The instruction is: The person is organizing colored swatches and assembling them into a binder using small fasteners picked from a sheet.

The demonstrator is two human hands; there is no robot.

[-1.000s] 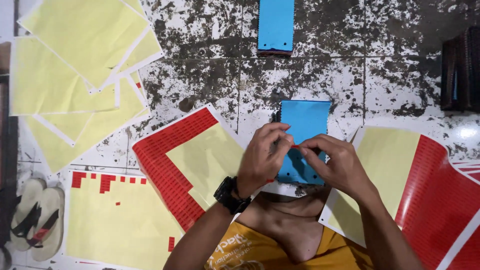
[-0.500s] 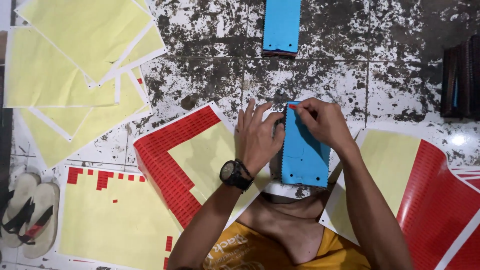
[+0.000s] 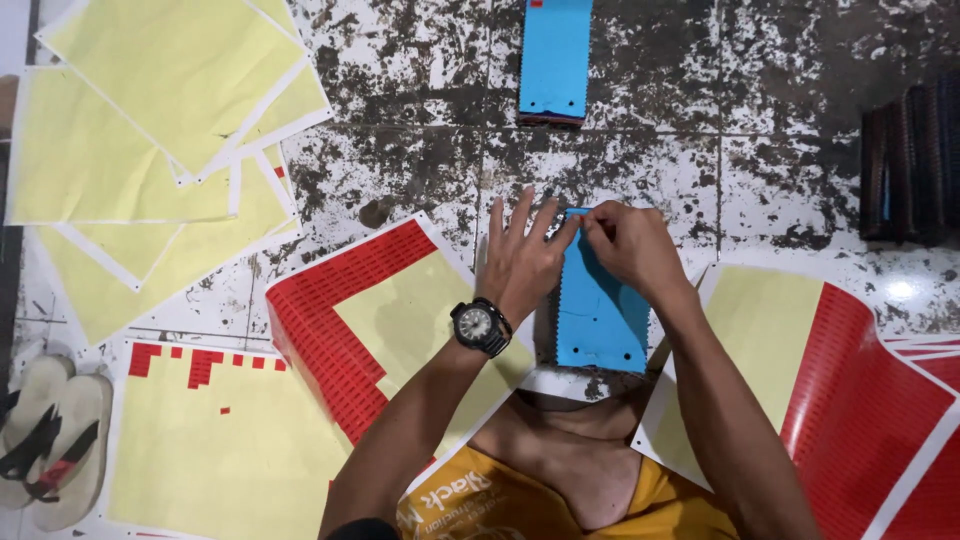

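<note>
A blue card with zigzag edges and two punched holes [image 3: 597,310] lies on the stained floor in front of me. My right hand [image 3: 628,243] pinches at its top edge with closed fingertips. My left hand [image 3: 520,255], with a black wristwatch, rests beside the card's left edge, fingers spread, index and thumb touching the top corner. Whether a small sticker sits under the fingertips is hidden.
A sheet of red stickers on yellow backing [image 3: 360,310] lies at left, another [image 3: 850,380] at right. Peeled yellow backing sheets [image 3: 150,130] pile at upper left. A second blue card stack [image 3: 555,60] lies ahead, dark cards [image 3: 910,160] far right, sandals [image 3: 50,440] bottom left.
The blue card has gone from held up in both hands to lying flat on the floor. My left hand has opened beside it; my right hand has moved to the card's top edge.
</note>
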